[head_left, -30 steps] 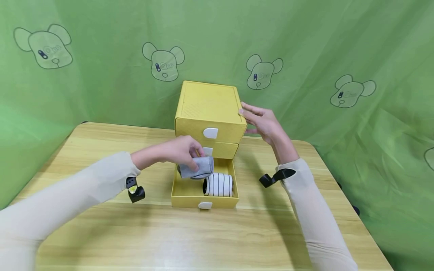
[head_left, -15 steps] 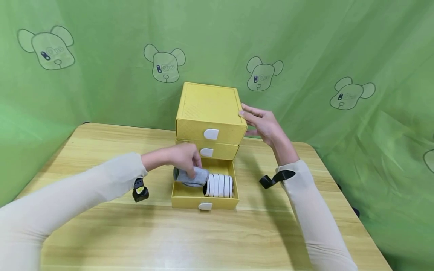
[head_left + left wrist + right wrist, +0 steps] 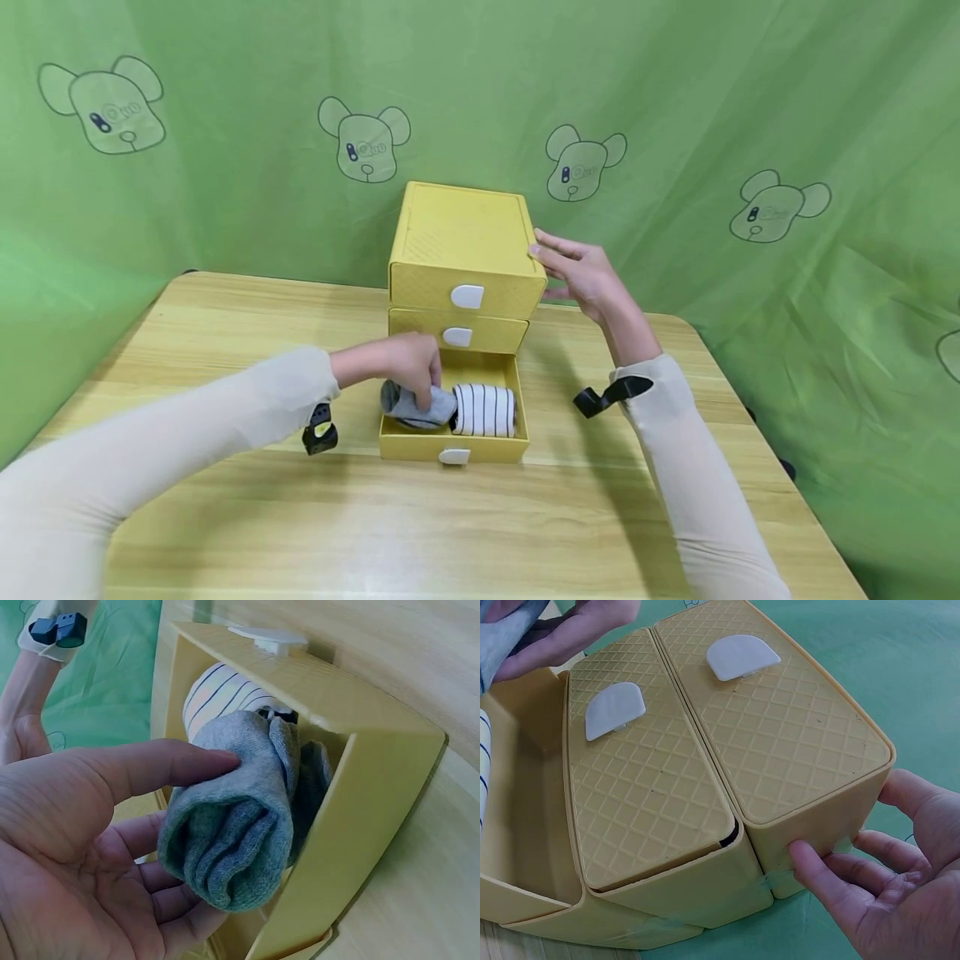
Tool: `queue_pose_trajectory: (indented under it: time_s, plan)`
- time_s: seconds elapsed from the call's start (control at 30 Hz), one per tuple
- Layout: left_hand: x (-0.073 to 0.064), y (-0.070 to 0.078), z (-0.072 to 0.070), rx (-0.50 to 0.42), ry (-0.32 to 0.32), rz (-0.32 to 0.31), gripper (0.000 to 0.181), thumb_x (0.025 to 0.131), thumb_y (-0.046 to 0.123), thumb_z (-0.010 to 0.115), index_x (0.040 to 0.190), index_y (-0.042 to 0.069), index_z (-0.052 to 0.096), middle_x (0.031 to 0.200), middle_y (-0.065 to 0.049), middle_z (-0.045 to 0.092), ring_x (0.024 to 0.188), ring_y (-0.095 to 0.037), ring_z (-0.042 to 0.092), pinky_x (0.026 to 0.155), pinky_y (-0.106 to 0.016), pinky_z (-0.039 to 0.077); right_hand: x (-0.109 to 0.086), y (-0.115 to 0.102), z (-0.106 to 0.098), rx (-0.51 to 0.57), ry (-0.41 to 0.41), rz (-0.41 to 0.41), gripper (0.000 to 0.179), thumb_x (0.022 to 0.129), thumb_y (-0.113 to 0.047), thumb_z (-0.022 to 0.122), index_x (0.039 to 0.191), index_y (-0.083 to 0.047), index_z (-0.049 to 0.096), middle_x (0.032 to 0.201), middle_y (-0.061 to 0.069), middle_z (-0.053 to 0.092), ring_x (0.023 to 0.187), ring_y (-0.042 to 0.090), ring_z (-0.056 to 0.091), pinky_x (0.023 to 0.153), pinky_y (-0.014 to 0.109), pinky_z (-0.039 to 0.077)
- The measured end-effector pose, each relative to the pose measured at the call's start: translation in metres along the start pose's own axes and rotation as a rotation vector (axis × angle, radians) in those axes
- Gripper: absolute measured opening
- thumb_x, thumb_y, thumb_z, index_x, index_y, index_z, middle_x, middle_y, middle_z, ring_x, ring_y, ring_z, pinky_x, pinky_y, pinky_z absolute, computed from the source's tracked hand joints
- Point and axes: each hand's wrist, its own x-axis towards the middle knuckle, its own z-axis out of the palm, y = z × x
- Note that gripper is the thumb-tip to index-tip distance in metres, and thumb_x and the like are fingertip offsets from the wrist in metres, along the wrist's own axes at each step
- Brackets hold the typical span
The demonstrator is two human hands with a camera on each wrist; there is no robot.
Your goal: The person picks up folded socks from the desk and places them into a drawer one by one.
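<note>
My left hand (image 3: pixel 411 365) pinches a rolled grey sock (image 3: pixel 232 802) between thumb and fingers, down in the pulled-out bottom drawer (image 3: pixel 453 448) of a yellow drawer unit (image 3: pixel 465 229). In the left wrist view the sock's coiled end faces the camera, close to the drawer wall. Beside it in the drawer lies a rolled white sock with dark stripes (image 3: pixel 485 410). My right hand (image 3: pixel 588 275) rests its fingertips against the right side of the unit's top section; the right wrist view shows the thumb and straight fingers (image 3: pixel 892 851) touching that side.
The top drawer front (image 3: pixel 780 712) and middle drawer front (image 3: pixel 645 780) stand closed, each with a white tab handle. The unit stands on a wooden table (image 3: pixel 480 533), with a green curtain (image 3: pixel 480 83) behind it.
My left hand has lowered the grey sock, moving it down and slightly left into the open drawer beside the striped one. The right hand has stayed at the unit's side.
</note>
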Motion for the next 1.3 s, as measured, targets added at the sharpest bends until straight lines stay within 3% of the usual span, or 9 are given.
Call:
queue_pose_trajectory:
  time_s: [0.17, 0.43, 0.67, 0.87, 1.03, 1.3]
  plan:
    - [0.004, -0.001, 0.004, 0.017, 0.006, -0.03, 0.014, 0.07, 0.007, 0.081, 0.084, 0.012, 0.082, 0.077, 0.005, 0.075, 0.076, -0.009, 0.061, 0.061, -0.017, 0.047, 0.0, 0.0, -0.001, -0.002, -0.002, 0.0, 0.064, 0.095, -0.038, 0.072, 0.153, -0.028, 0.046, 0.167, 0.001, 0.032, 0.146, 0.031, 0.044, 0.095, 0.044, 0.059]
    - [0.01, -0.008, 0.008, -0.019, 0.004, -0.027, 0.016, 0.071, 0.005, 0.083, 0.086, 0.011, 0.081, 0.081, 0.004, 0.075, 0.077, -0.01, 0.061, 0.062, -0.019, 0.049, 0.0, 0.0, -0.001, -0.003, -0.003, -0.004, 0.064, 0.095, -0.037, 0.072, 0.152, -0.028, 0.046, 0.167, 0.001, 0.033, 0.147, 0.031, 0.043, 0.096, 0.045, 0.058]
    - [0.015, -0.006, 0.008, 0.038, 0.009, -0.027, 0.021, 0.071, 0.003, 0.083, 0.09, 0.012, 0.082, 0.09, 0.002, 0.078, 0.084, -0.011, 0.062, 0.068, -0.02, 0.052, 0.0, 0.0, -0.001, -0.005, -0.002, -0.004, 0.063, 0.095, -0.037, 0.072, 0.152, -0.028, 0.046, 0.167, 0.001, 0.033, 0.147, 0.031, 0.043, 0.1, 0.048, 0.056]
    - [0.02, -0.005, 0.011, 0.086, 0.022, -0.036, 0.022, 0.071, 0.004, 0.085, 0.091, 0.014, 0.082, 0.094, 0.002, 0.079, 0.089, -0.013, 0.065, 0.073, -0.022, 0.055, 0.0, 0.0, 0.0, 0.003, 0.004, 0.003, 0.063, 0.095, -0.037, 0.073, 0.152, -0.028, 0.047, 0.166, 0.0, 0.033, 0.146, 0.031, 0.045, 0.092, 0.042, 0.06]
    - [0.023, -0.009, 0.018, 0.048, 0.054, -0.055, 0.02, 0.073, 0.005, 0.086, 0.09, 0.012, 0.081, 0.095, 0.001, 0.077, 0.091, -0.013, 0.064, 0.076, -0.023, 0.055, 0.0, 0.0, 0.0, 0.004, 0.005, 0.003, 0.063, 0.095, -0.037, 0.073, 0.152, -0.028, 0.048, 0.167, 0.0, 0.033, 0.145, 0.031, 0.045, 0.091, 0.041, 0.06]
    - [0.024, -0.015, 0.022, 0.044, 0.088, -0.011, 0.021, 0.072, 0.007, 0.088, 0.091, 0.012, 0.08, 0.092, 0.002, 0.078, 0.091, -0.014, 0.065, 0.079, -0.025, 0.055, 0.0, 0.0, 0.0, 0.01, 0.007, 0.002, 0.063, 0.094, -0.036, 0.073, 0.151, -0.027, 0.048, 0.167, 0.0, 0.033, 0.145, 0.03, 0.046, 0.091, 0.042, 0.06]
